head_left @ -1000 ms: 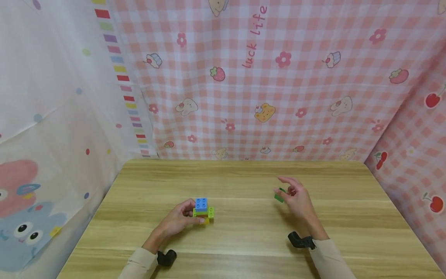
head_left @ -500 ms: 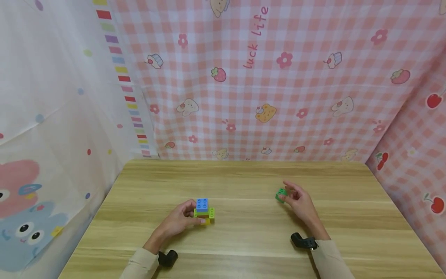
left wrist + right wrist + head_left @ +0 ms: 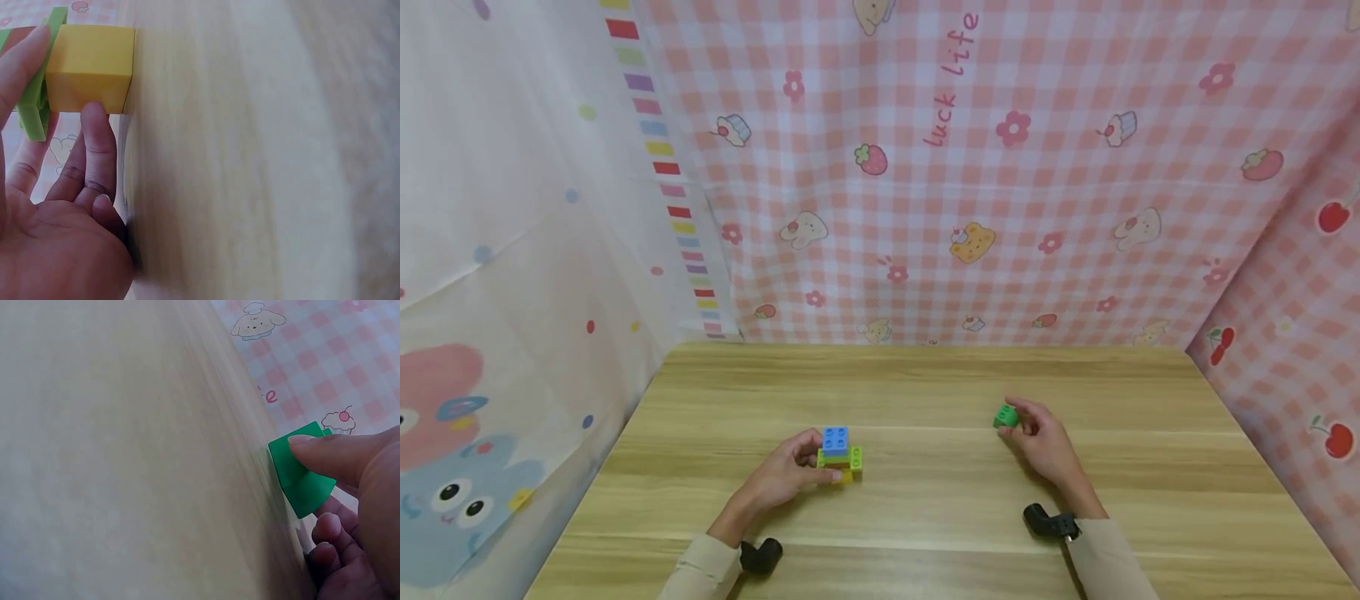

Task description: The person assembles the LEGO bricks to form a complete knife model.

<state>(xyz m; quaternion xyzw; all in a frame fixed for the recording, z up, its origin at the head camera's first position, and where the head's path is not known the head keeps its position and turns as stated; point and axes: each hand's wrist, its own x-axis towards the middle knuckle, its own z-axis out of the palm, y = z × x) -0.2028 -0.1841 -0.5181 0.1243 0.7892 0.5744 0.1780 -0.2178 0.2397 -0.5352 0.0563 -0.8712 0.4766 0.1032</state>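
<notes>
A small stack of toy building bricks (image 3: 835, 442) stands on the table, with a blue brick on top, lime-green and brown pieces in the middle and a yellow brick (image 3: 90, 65) at the bottom. My left hand (image 3: 784, 473) holds it from the left, thumb on the near side and fingers on the far side. To the right and farther back, my right hand (image 3: 1043, 442) pinches a green brick (image 3: 1004, 417) close to the tabletop. In the right wrist view this green brick (image 3: 303, 472) shows a curved edge, and the thumb lies across its face.
The wooden table (image 3: 917, 533) reaches back to a pink checked curtain (image 3: 925, 183). A white patterned curtain (image 3: 535, 250) hangs on the left, and another checked curtain (image 3: 1300, 333) on the right. Black camera mounts (image 3: 1051, 522) sit at both wrists.
My right hand has turned the green brick so its studs show, and the raised index finger has come down onto it. The left hand and the stack have stayed in place.
</notes>
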